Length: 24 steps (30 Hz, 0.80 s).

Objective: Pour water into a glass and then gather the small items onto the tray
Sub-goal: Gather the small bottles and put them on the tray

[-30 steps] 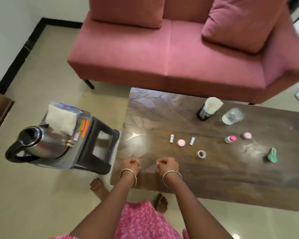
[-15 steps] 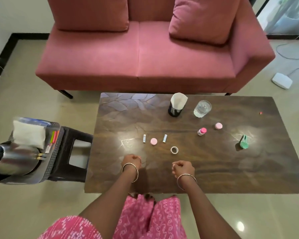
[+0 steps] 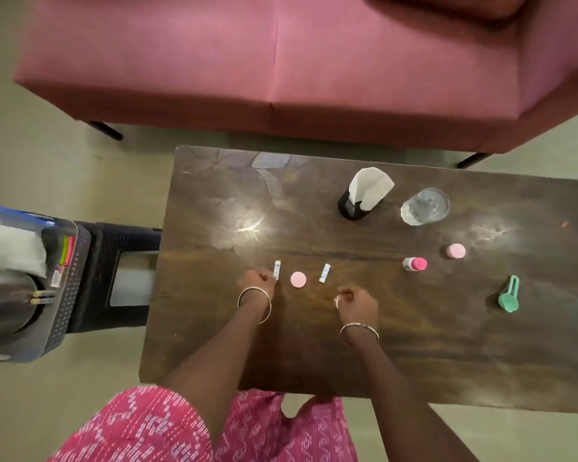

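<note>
1. Now the left grip, fingers curled, touches the near end of a small white printed tube lying on the dark wooden worktop; whether it pinches, I cannot tell.
2. The right grip curls over a small pale ring; held or not, I cannot tell.
3. A clear water-filled glass stands far right.
4. A dark perforated tray sits on a black stool, left of the worktop.
</note>
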{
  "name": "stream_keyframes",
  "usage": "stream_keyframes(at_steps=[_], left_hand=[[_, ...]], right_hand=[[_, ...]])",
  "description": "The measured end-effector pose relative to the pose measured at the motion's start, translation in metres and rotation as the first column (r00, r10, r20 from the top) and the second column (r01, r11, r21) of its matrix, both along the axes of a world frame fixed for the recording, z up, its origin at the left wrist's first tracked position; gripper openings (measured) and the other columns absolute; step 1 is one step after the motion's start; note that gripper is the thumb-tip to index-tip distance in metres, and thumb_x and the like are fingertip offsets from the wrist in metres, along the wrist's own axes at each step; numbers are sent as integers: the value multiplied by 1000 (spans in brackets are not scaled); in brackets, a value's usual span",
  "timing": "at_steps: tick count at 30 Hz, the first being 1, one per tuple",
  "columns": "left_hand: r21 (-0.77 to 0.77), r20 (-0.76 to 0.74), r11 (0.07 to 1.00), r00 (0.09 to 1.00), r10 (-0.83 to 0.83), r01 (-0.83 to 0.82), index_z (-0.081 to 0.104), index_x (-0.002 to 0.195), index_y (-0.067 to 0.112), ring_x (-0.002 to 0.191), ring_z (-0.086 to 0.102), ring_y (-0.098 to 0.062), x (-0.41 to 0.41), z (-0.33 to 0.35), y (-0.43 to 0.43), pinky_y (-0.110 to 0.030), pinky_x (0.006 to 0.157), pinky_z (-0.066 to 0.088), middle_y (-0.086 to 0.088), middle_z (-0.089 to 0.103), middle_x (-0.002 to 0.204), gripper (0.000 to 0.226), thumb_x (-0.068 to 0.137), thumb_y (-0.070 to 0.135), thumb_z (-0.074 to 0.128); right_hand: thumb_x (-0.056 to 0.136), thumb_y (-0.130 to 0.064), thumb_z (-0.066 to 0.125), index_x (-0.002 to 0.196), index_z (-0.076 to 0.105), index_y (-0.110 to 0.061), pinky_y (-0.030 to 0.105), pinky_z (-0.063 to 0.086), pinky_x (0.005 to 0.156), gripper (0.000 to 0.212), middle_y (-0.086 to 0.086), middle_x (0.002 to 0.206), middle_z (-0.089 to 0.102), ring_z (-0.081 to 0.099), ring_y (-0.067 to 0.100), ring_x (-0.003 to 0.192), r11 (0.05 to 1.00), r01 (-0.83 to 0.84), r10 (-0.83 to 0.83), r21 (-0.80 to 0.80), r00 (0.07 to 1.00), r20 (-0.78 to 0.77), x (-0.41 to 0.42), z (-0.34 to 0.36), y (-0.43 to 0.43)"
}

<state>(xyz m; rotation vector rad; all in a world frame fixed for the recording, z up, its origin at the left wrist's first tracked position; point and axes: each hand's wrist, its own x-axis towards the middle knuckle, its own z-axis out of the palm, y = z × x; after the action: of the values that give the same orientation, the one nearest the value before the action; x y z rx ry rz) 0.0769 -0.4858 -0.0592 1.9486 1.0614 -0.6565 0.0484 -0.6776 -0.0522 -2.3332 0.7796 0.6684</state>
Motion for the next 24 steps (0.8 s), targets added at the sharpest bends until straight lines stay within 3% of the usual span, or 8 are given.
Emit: stream_keyframes(at_steps=[4, 6, 8, 11, 17, 24], left_hand=[[42, -55, 993, 993, -104, 106, 77, 87, 9, 88, 68, -33, 24, -27, -3, -30, 79, 52, -16, 75, 88, 16, 84, 15, 63], [58, -80, 987, 987, -142, 147, 75, 90, 13, 91, 68, -31, 30, -37, -4, -33, 83, 54, -14, 74, 91, 13, 84, 21, 68], [96, -96, 977, 978, -184, 193, 72, 94, 16, 92, 68, -29, 35, -46, -5, -32, 79, 53, -10, 73, 95, 16, 83, 27, 72], [176, -134, 948, 960, -245, 266, 69, 93, 19, 91, 68, -29, 39, -53, -8, -28, 67, 46, -7, 71, 96, 18, 81, 32, 74], [187, -135, 939, 954, -267, 290, 65, 86, 21, 87, 68, -28, 40, -58, -8, -26, 64, 42, -4, 71, 93, 12, 79, 30, 71], [73, 107, 984, 980, -167, 160, 64, 83, 16, 73, 66, -18, 20, -39, 4, -30, 72, 54, -1, 71, 77, 10, 77, 20, 71]], right_hand=[[95, -9, 53, 117, 70, -14, 36, 48, 87, 28, 12, 115, 71, 64, 35, 109, 963, -262, 261, -64, 965, -15, 34, -30, 3], [91, -11, 57, 113, 68, -14, 36, 47, 82, 24, 12, 110, 72, 64, 35, 105, 952, -302, 301, -53, 953, -25, 46, -41, 5], [91, -19, 62, 105, 65, -14, 35, 47, 76, 15, 11, 102, 73, 65, 35, 100, 971, -236, 234, -40, 971, -43, 56, -52, 10], [89, -33, 68, 95, 61, -14, 33, 45, 74, 21, 12, 101, 71, 66, 36, 98, 999, -11, 6, -41, 995, -102, 67, -63, 17], [81, -30, 74, 86, 63, -16, 30, 44, 77, 18, 12, 104, 70, 66, 34, 100, 984, 175, -179, -37, 967, -181, 74, -74, 22], [87, -22, 56, 96, 60, -6, 42, 53, 84, 18, 15, 99, 68, 65, 39, 95, 968, 245, -243, -56, 969, 37, 58, -47, 24]])
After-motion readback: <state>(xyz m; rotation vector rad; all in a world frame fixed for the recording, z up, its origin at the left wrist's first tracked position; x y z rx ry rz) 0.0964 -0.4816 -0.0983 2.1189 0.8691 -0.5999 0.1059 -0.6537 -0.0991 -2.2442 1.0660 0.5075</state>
